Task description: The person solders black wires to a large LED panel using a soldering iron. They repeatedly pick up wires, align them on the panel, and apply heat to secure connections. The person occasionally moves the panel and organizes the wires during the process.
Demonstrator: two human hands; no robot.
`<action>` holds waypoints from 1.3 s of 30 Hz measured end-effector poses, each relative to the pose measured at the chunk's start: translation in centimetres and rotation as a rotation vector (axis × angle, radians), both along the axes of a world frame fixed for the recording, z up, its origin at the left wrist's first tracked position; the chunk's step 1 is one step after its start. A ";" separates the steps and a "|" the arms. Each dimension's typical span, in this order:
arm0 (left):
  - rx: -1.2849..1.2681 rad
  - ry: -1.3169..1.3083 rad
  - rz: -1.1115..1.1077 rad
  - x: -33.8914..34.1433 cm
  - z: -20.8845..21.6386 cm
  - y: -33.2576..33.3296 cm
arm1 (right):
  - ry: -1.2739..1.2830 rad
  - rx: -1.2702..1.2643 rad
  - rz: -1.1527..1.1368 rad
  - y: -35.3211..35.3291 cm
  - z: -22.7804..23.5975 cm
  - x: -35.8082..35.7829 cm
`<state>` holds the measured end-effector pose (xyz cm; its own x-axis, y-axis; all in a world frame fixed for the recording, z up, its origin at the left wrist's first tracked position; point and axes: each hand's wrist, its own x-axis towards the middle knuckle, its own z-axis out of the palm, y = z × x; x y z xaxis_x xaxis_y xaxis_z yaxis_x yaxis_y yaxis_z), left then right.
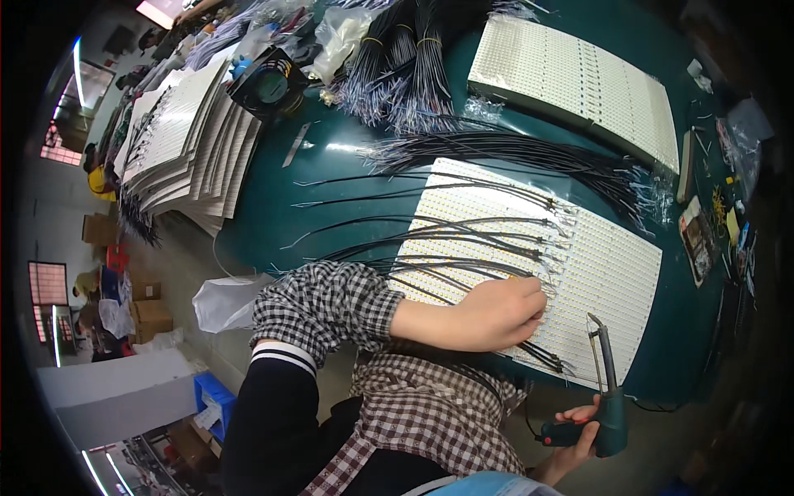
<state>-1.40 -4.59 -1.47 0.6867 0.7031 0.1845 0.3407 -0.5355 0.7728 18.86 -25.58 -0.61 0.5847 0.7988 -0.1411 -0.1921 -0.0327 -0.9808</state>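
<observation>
Grasped a dark green soldering gun [612, 426] in the right grip [571, 456], with its tip pointed across the near right part of a white panel [612, 281]. Curled the left grip [506, 314] over that panel, close to the ends of the black wires [517, 248]; could not tell, with the fingertips hidden, about any wire pinched there. Saw the panel lying on the green surface [339, 161], with wires laid across its left half and past its left edge. Noted a loose wire bundle [513, 150] just beyond, and farther off a stack of white panels [571, 74].
</observation>
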 end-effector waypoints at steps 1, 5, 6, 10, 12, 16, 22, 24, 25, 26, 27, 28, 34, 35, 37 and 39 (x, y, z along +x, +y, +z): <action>0.015 -0.004 -0.004 -0.3 0.2 -0.1 | -0.022 -0.005 0.004 0.1 0.0 0.1; 0.268 -0.071 -0.061 -1.0 1.5 -0.6 | -0.067 -0.009 0.008 -0.9 0.3 0.8; 0.401 -0.084 -0.071 -1.6 2.0 -0.7 | -0.053 0.016 0.023 -0.6 0.0 1.0; 0.207 0.103 -0.249 -3.8 2.2 -1.3 | 0.024 -0.065 -0.067 1.0 2.7 -0.3; 0.170 0.132 -0.285 -4.5 1.2 -1.0 | 0.009 -0.016 -0.055 1.3 2.7 -0.3; 0.195 0.164 -0.314 -4.8 0.9 -0.5 | -0.038 0.035 -0.033 1.6 3.3 -0.3; 0.269 0.258 -0.371 -4.3 1.6 0.0 | 0.019 0.141 -0.039 -1.2 -1.3 2.1; 0.244 0.256 -0.380 -4.3 2.5 0.3 | 0.081 0.085 -0.071 -0.3 0.0 1.2; 0.253 0.277 -0.366 -4.2 2.6 0.3 | 0.040 0.132 0.004 -0.3 -0.1 1.6; 0.265 0.305 -0.356 -4.0 2.9 0.2 | 0.024 0.137 0.011 0.0 0.0 1.6; 0.245 0.330 -0.383 -3.5 3.4 0.5 | -0.008 0.137 0.001 -0.2 0.4 1.5; 0.245 0.342 -0.377 -3.2 3.5 0.4 | -0.005 0.134 -0.023 0.0 0.6 1.3; 0.287 0.467 -0.410 -2.6 3.9 0.0 | -0.018 0.130 -0.048 -0.5 0.1 1.1; 0.309 0.467 -0.398 -2.6 3.9 -0.2 | -0.032 0.132 -0.056 -0.5 0.1 1.2; 0.319 0.450 -0.357 -2.8 3.8 -0.1 | -0.046 0.145 -0.065 -0.3 0.0 1.2; 0.338 0.428 -0.313 -2.9 3.9 0.2 | -0.067 0.131 -0.017 -0.6 -0.1 1.4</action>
<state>-4.33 -4.43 2.47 0.9129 0.4074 0.0242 0.3697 -0.8508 0.3735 20.30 -26.15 -0.67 0.6025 0.7981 0.0033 -0.1259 0.0992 -0.9871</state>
